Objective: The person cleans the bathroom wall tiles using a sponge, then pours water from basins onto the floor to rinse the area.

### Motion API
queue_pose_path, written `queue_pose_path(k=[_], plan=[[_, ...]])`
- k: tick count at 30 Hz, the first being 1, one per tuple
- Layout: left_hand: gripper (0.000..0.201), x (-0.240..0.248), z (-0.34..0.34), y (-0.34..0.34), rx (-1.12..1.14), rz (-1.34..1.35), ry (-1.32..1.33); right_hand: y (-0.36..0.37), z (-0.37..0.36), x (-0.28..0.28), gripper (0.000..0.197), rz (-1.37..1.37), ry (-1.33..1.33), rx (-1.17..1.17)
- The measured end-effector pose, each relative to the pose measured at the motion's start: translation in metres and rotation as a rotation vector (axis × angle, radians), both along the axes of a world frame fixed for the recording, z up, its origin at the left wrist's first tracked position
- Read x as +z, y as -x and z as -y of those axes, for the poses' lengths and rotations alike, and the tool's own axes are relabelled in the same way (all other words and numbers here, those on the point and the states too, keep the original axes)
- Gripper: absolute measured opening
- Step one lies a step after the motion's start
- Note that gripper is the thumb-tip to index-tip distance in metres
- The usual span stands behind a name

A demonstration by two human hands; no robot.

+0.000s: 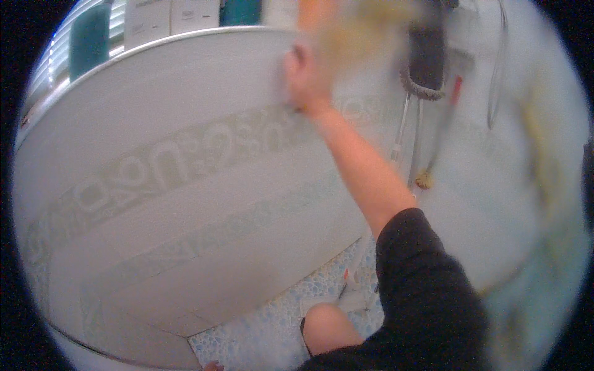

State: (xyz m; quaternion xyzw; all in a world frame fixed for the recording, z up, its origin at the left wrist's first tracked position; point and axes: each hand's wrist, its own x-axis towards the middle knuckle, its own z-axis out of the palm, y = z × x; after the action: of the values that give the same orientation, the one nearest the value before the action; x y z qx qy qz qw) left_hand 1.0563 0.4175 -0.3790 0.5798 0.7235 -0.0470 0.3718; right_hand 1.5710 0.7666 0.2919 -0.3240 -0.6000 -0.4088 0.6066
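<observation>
My right arm, in a short black sleeve (427, 278), stretches up and across to a pale tiled wall. At its end my right hand (307, 80) is against or close to the upper wall, below the metal-edged ledge (185, 38). The fingers look curled in, but blur hides whatever they may hold. Just above the hand there is a blurred orange shape (317, 13) I cannot identify. A small skin-coloured patch (213, 366) shows at the bottom edge; whether it is a hand or a foot, I cannot tell. My left hand is not otherwise seen.
White boxes (147, 25) and a teal object (241, 12) line the ledge near slatted blinds. Right of my arm hang a grey mop head (427, 55) and a red-handled brush (456, 89). A bare knee (331, 328) is above the pebble-patterned floor (247, 340). Yellowish smears blur the right side.
</observation>
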Motion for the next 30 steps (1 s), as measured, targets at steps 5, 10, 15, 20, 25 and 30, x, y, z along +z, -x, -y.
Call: queue_pose_path(k=[5, 10, 15, 20, 25, 30], plan=[[0.048, 0.006, 0.003, 0.004, 0.014, -0.016, 0.017, 0.029, 0.041, 0.004, 0.028, 0.158, -0.166, 0.156], [0.047, 0.002, 0.002, -0.003, 0.001, -0.008, 0.027, -0.113, -0.017, 0.041, 0.033, 0.019, -0.044, -0.107], [0.046, -0.015, 0.01, 0.002, -0.022, -0.035, 0.004, -0.147, -0.021, 0.03, 0.037, -0.254, -0.172, -0.126], [0.045, -0.029, 0.004, 0.003, -0.116, -0.115, -0.135, -0.109, 0.006, -0.007, 0.036, -0.298, -0.03, -0.158], [0.049, -0.007, 0.011, -0.042, -0.242, -0.253, -0.076, -0.012, 0.026, -0.065, 0.037, -0.017, -0.066, -0.019], [0.04, -0.042, 0.102, -0.009, -0.107, -0.348, -0.262, 0.059, 0.029, -0.082, 0.032, 0.24, -0.082, 0.228]])
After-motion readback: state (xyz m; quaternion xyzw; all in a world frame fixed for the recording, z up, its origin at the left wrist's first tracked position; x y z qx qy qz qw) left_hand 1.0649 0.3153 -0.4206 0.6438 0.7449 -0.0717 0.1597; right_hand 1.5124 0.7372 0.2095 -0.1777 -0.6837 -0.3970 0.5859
